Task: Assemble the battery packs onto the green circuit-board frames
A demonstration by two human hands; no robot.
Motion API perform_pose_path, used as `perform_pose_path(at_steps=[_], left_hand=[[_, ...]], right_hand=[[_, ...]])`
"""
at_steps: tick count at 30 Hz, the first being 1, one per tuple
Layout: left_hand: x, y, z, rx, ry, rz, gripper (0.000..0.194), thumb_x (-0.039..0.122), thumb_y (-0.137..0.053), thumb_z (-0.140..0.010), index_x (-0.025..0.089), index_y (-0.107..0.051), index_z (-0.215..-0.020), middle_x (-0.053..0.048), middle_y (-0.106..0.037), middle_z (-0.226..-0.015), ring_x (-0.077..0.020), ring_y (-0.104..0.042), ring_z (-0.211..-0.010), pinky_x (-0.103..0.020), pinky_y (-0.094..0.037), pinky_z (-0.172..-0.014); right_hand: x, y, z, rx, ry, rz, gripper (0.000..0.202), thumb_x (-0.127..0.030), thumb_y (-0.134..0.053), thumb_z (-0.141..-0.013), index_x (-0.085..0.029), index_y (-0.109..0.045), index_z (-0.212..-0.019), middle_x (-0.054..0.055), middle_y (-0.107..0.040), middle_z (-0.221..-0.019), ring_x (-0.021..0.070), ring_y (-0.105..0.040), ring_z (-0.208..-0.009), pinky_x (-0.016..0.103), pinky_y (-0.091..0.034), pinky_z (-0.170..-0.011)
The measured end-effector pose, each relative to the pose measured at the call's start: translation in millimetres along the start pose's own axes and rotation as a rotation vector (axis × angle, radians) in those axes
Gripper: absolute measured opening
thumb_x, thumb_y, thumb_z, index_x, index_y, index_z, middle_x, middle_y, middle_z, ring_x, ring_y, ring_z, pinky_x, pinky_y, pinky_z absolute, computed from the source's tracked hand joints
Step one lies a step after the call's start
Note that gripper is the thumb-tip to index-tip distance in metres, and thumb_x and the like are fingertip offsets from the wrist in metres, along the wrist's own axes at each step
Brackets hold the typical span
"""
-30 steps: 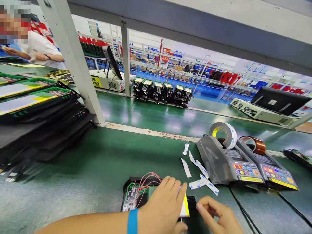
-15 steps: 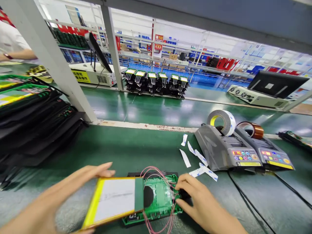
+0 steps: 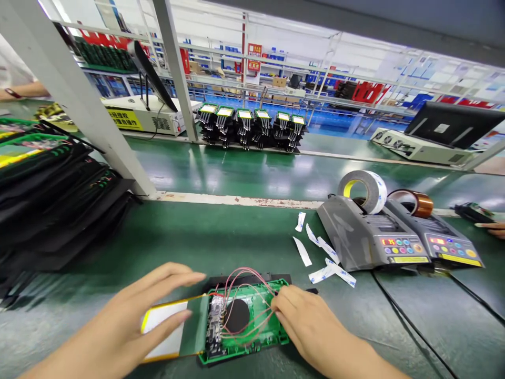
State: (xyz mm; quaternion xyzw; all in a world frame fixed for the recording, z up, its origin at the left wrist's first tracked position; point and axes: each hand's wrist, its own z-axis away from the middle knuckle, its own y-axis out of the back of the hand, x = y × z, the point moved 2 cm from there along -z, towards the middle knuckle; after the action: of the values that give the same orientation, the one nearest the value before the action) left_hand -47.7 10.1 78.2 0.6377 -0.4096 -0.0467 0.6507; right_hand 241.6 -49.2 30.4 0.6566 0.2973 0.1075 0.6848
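A green plastic housing [image 3: 258,345] with a circuit board [image 3: 215,323] and a round black pad [image 3: 236,316] lies on the bench in front of me. Thin pink wires [image 3: 246,271] loop over it. My right hand [image 3: 303,321] is closed at the housing's right end, its fingertips pinching the wires. Left of the housing is a flat pouch battery [image 3: 193,321], white with yellow edges and a green end. Above it hovers my left hand [image 3: 145,310], thumb and fingers spread; it partly covers the battery and does not grip it.
Peeled white tape strips [image 3: 303,251] lie ahead of the housing. Two tape dispensers [image 3: 366,237] carry tape rolls at right, their cables trailing forward. Stacked black cases [image 3: 59,210] stand at left beside a metal post [image 3: 90,105]. Another person's hand [image 3: 493,227] shows at the right edge.
The battery, tilted up in my left hand before, is now lower beside the housing, with that hand's fingers off it. My right hand has shifted slightly left, drawing the wires across the housing.
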Motion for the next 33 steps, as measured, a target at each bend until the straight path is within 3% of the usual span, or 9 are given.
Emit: perform_pose_path(at_steps=[3,6,9,12,18,21,24,30,33], left_hand=[[42.7,-18.4,-32.7,-0.223,-0.122,0.101,0.049,0.032,-0.058,-0.087,0.034,-0.04,-0.132,0.0,-0.052,-0.126,-0.016,-0.054,-0.113,-0.027,-0.048,-0.096],[69.9,-47.5,-51.9,-0.331,-0.228,0.099,0.065,0.039,-0.076,-0.07,0.024,-0.045,-0.126,-0.007,-0.048,-0.128,-0.0258,-0.046,-0.118,-0.039,-0.045,-0.1],[74.0,-73.6,-58.8,-0.332,-0.288,-0.005,0.012,0.023,-0.054,-0.088,0.018,-0.055,-0.1,-0.007,-0.058,-0.106,-0.0242,-0.052,-0.102,-0.044,-0.045,-0.093],[62.8,-84.7,-62.3,-0.324,-0.254,0.023,0.017,0.016,-0.036,-0.095,0.019,-0.051,-0.087,-0.002,-0.059,-0.087,-0.0181,-0.054,-0.084,-0.034,-0.047,-0.079],[54.8,-67.9,-74.0,-0.293,-0.186,0.064,0.016,0.015,-0.04,-0.093,0.022,-0.051,-0.085,0.002,-0.057,-0.082,-0.014,-0.052,-0.072,-0.026,-0.04,-0.066],[55.7,-55.0,-67.4,-0.457,-0.101,0.109,0.014,0.015,-0.046,-0.09,0.022,-0.053,-0.08,0.004,-0.057,-0.078,-0.0123,-0.054,-0.072,-0.022,-0.041,-0.065],[46.9,-49.7,-49.1,-0.568,-0.081,0.2,0.012,0.02,-0.049,-0.091,0.027,-0.059,-0.088,0.006,-0.063,-0.089,-0.0116,-0.06,-0.085,-0.019,-0.046,-0.073],[18.0,-52.5,-9.3,-0.32,-0.129,0.01,0.04,0.031,-0.053,-0.091,0.042,-0.047,-0.129,0.007,-0.061,-0.123,-0.0154,-0.06,-0.11,-0.023,-0.048,-0.096],[17.0,-49.1,-0.6,-0.382,-0.249,-0.006,0.049,0.02,-0.052,-0.09,0.043,-0.044,-0.132,0.008,-0.063,-0.122,-0.0146,-0.062,-0.107,-0.021,-0.048,-0.095]], right_hand=[[3.4,-11.5,5.2,0.181,-0.022,-0.083,0.012,-0.015,-0.038,-0.095,-0.019,-0.05,-0.094,0.003,-0.06,-0.085,0.0171,-0.055,-0.073,0.029,-0.045,-0.065],[7.8,-19.9,9.4,0.277,-0.003,-0.178,0.011,-0.017,-0.036,-0.096,-0.02,-0.047,-0.096,0.002,-0.062,-0.09,0.0158,-0.054,-0.078,0.027,-0.043,-0.069],[10.6,-22.8,9.4,0.276,0.0,-0.185,0.009,-0.019,-0.039,-0.096,-0.021,-0.048,-0.096,0.002,-0.062,-0.086,0.0158,-0.051,-0.075,0.027,-0.04,-0.066],[11.4,-21.3,6.7,0.246,-0.026,-0.179,0.008,-0.02,-0.042,-0.095,-0.021,-0.05,-0.094,0.001,-0.061,-0.082,0.0156,-0.051,-0.073,0.026,-0.037,-0.063],[12.4,-18.7,4.8,0.218,-0.114,-0.299,0.01,-0.016,-0.045,-0.092,-0.021,-0.053,-0.094,0.001,-0.062,-0.083,0.0141,-0.052,-0.074,0.025,-0.036,-0.062],[15.5,-15.8,6.2,0.179,-0.146,-0.414,0.011,-0.013,-0.049,-0.089,-0.02,-0.055,-0.094,0.0,-0.063,-0.083,0.0129,-0.052,-0.074,0.023,-0.038,-0.063],[21.0,-10.3,7.9,0.158,-0.148,-0.542,0.007,-0.015,-0.055,-0.087,-0.019,-0.061,-0.09,0.0,-0.064,-0.08,0.0119,-0.052,-0.073,0.023,-0.04,-0.065],[29.5,-0.9,7.9,0.08,-0.047,-0.628,0.015,-0.019,-0.055,-0.09,-0.021,-0.069,-0.094,-0.001,-0.068,-0.08,0.0104,-0.055,-0.075,0.025,-0.043,-0.074],[30.8,0.1,6.1,0.028,0.012,-0.592,0.018,-0.015,-0.054,-0.089,-0.02,-0.069,-0.097,-0.001,-0.069,-0.079,0.0106,-0.054,-0.073,0.026,-0.043,-0.076]])
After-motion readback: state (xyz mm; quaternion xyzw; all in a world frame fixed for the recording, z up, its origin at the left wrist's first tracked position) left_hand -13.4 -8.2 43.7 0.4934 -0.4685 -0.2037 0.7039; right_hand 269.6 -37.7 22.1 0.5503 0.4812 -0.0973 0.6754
